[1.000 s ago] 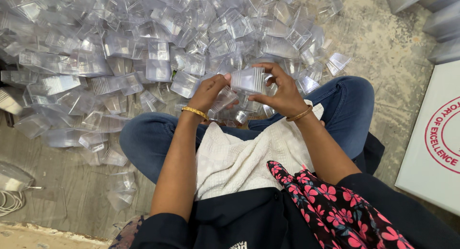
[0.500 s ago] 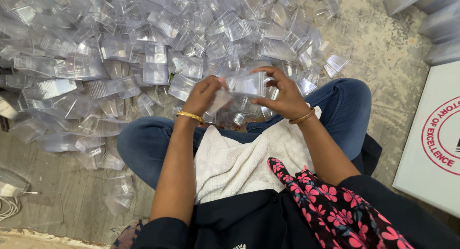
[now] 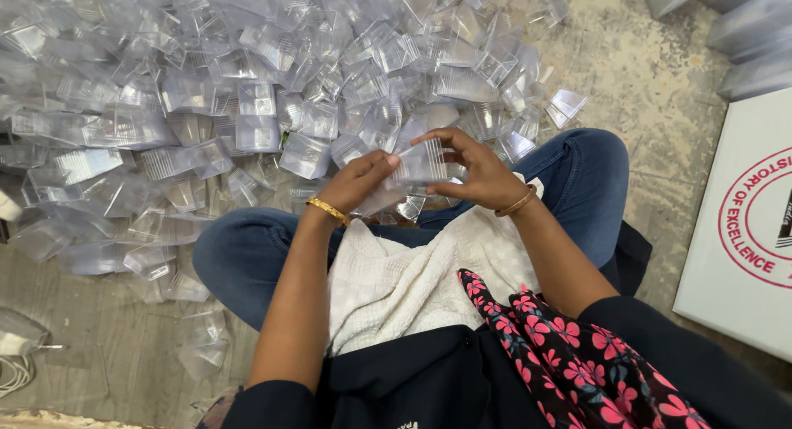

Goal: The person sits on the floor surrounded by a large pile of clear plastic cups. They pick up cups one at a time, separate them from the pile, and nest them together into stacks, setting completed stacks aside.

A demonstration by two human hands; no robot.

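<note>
Head view: left hand (image 3: 356, 181), right hand (image 3: 478, 172) grip one clear box (image 3: 418, 161); pile (image 3: 247, 91) uncountable.

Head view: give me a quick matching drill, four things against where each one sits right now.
Things:
1. clear plastic box
2. white cloth
3. pile of clear boxes
4. white carton

Places:
A. on the floor at the far right
B. spread over the lap
C. held between the left hand and the right hand
D. heaped on the floor ahead of the knees

Pairs: 1-C, 2-B, 3-D, 4-A
</note>
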